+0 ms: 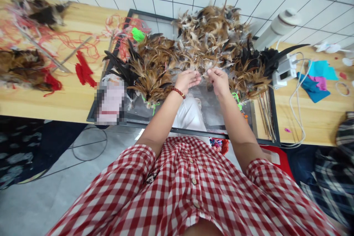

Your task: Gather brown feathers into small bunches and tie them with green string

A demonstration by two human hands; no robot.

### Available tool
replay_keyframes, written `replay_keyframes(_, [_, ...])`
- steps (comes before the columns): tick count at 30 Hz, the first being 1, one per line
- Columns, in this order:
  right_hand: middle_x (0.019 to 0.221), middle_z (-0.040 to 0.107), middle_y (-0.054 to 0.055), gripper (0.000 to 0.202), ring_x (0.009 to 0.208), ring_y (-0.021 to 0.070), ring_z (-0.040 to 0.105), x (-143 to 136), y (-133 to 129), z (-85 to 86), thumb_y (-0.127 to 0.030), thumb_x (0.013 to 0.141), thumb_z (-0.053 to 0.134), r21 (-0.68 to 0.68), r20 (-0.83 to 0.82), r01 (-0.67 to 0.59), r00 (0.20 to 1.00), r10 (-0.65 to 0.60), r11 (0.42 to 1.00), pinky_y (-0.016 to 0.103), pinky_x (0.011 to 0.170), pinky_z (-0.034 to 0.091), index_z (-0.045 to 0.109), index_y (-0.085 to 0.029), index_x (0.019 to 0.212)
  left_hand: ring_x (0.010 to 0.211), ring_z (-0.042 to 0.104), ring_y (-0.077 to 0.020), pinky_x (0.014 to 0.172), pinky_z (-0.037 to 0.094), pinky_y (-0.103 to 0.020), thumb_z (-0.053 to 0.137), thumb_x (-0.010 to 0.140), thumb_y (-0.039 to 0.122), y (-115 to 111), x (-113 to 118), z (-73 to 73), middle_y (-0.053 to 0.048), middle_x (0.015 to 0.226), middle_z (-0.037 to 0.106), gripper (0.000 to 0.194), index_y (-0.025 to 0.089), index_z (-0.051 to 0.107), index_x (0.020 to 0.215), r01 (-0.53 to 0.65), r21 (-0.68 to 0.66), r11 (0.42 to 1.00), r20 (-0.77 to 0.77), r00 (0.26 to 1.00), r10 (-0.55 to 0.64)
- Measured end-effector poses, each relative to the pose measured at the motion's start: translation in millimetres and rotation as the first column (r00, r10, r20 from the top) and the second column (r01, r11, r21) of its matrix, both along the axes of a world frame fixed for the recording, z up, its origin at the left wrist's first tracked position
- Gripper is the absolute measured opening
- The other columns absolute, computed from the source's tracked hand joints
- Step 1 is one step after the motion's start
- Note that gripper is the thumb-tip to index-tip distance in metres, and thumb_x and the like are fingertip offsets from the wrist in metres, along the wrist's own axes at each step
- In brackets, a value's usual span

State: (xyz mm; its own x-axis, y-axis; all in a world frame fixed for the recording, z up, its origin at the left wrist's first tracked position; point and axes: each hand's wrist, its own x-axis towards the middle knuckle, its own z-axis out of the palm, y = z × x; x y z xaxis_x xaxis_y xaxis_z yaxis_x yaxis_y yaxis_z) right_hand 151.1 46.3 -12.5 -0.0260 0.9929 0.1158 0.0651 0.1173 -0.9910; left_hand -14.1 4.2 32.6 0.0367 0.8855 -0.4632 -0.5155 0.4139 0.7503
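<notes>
My left hand [188, 81], with a beaded bracelet [178, 92] at its wrist, reaches over the near edge of a large feather pile [212, 37]. Its fingers are stretched out, and nothing clear shows in them. A short gap to the right, my right hand [219, 82] is closed in a pinch, and what its fingertips hold is too small to make out. Brown and black feather bundles lie on both sides: a left bundle [155, 66] tied with green string, and a right bundle [251, 73] beside my right wrist.
A black-framed glass panel [132, 122] lies under the feathers. A blurred-out flat item [110, 101] rests at its left, thin sticks [267, 114] at its right. Further right are a white device [284, 70] with a cable and blue cloth pieces [313, 86]. Red yarn [83, 69] lies left.
</notes>
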Motion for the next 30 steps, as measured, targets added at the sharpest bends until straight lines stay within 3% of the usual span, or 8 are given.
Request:
replay_keyframes(5, [0.061,0.056,-0.003,0.068,0.061,0.0112,0.046,-11,-7,5.5,-0.086,0.056,0.082,0.104,-0.010,0.001,1.000,0.000,0.995,0.030,0.066,0.043,0.063,-0.021,0.061,0.066,0.073,-0.0111,0.082,0.059,-0.028,0.064,0.096,0.013,-3,3,3.2,-0.002,0.070,0.075,0.015,0.013,0.068,0.081,0.085,-0.020,0.996,-0.021,0.996,-0.085])
replay_keyframes(13, [0.078,0.069,0.003,0.067,0.073,0.0179,0.059,-8,-3,-10.5,-0.089,0.078,0.063,0.315,0.246,-0.013,0.967,-0.069,0.949,0.036,0.073,0.049,0.070,-0.022,0.072,0.053,0.062,-0.0066,0.068,0.053,-0.023,0.064,0.095,0.009,-6,7,2.0,0.001,0.060,0.067,0.023,0.011,0.066,0.073,0.196,0.032,0.980,-0.183,0.965,-0.187])
replay_keyframes(15, [0.086,0.071,0.006,0.064,0.080,0.0204,0.063,-5,-4,-11.7,-0.084,0.088,0.057,0.372,0.334,0.014,0.931,-0.147,0.928,0.039,0.079,0.052,0.073,-0.022,0.084,0.051,0.058,-0.0054,0.065,0.051,-0.022,0.065,0.095,0.009,-3,7,1.4,0.003,0.058,0.064,0.024,0.012,0.066,0.071,0.102,0.063,0.993,-0.184,0.979,-0.089])
replay_keyframes(17, [0.097,0.072,0.010,0.057,0.091,0.0242,0.066,-3,-7,-11.6,-0.074,0.096,0.053,0.407,0.447,0.025,0.867,-0.223,0.913,0.042,0.089,0.054,0.074,-0.021,0.096,0.054,0.059,-0.0049,0.066,0.051,-0.020,0.064,0.096,0.012,2,4,-0.9,0.004,0.061,0.064,0.021,0.015,0.067,0.076,-0.097,0.099,0.990,-0.129,0.986,0.109])
replay_keyframes(19, [0.102,0.072,0.013,0.048,0.099,0.0272,0.067,-3,-11,-11.2,-0.064,0.100,0.052,0.389,0.571,-0.014,0.788,-0.229,0.921,0.043,0.095,0.054,0.073,-0.021,0.100,0.059,0.062,-0.0050,0.069,0.052,-0.020,0.065,0.097,0.016,8,0,-4.9,0.004,0.066,0.065,0.016,0.017,0.069,0.081,-0.286,0.108,0.952,-0.070,0.953,0.294])
replay_keyframes(21, [0.102,0.072,0.013,0.042,0.100,0.0292,0.066,-5,-15,-11.2,-0.058,0.100,0.054,0.349,0.676,-0.071,0.710,-0.198,0.934,0.044,0.095,0.054,0.073,-0.021,0.099,0.063,0.064,-0.0052,0.070,0.052,-0.020,0.069,0.094,0.022,12,-5,-9.2,0.004,0.069,0.066,0.011,0.018,0.070,0.084,-0.383,0.112,0.917,-0.048,0.920,0.390])
replay_keyframes(26, [0.108,0.073,0.017,0.028,0.104,0.0340,0.066,-8,-18,-12.7,-0.044,0.097,0.061,0.303,0.838,-0.219,0.526,-0.149,0.927,0.049,0.095,0.052,0.074,-0.019,0.097,0.062,0.062,-0.0042,0.067,0.051,-0.018,0.072,0.092,0.025,14,-8,-11.9,0.004,0.070,0.065,0.010,0.018,0.070,0.085,-0.398,0.104,0.912,-0.045,0.914,0.404])
replay_keyframes(30, [0.105,0.075,0.015,0.023,0.101,0.0312,0.066,-2,-13,-12.4,-0.028,0.101,0.047,0.325,0.811,-0.156,0.554,-0.190,0.933,0.046,0.094,0.050,0.069,-0.021,0.098,0.063,0.062,-0.0041,0.069,0.051,-0.017,0.072,0.091,0.020,12,-3,-8.6,0.005,0.068,0.065,0.013,0.017,0.068,0.079,-0.363,0.135,0.922,-0.067,0.925,0.374])
